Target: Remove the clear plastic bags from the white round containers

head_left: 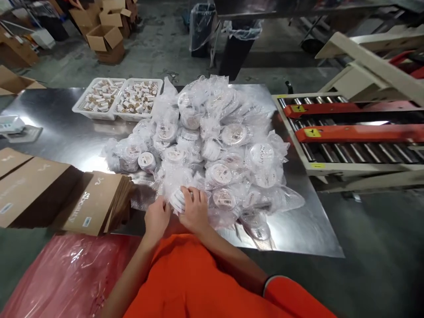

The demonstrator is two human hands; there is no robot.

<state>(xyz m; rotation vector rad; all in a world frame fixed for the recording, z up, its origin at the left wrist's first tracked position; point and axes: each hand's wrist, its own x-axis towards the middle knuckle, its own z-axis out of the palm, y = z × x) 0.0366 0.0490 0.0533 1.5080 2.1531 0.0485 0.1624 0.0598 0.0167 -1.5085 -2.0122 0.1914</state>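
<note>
Both hands, left and right, gripping one bagged jar at heaped pile; risk of slippery bags sliding off.

Person is wearing a bright orange top, plain cloth, no print or logo showing. Garment is filling the lower middle of the view, draping in soft folds. Right sleeve is ending short at the upper arm, its hem showing a thin pale line above a dark band (a trim or an underlayer, cannot tell which). Both forearms are showing bare below the sleeves. Left hand and right hand are bare too: no gloves, rings, watch or wristband visible.
</note>
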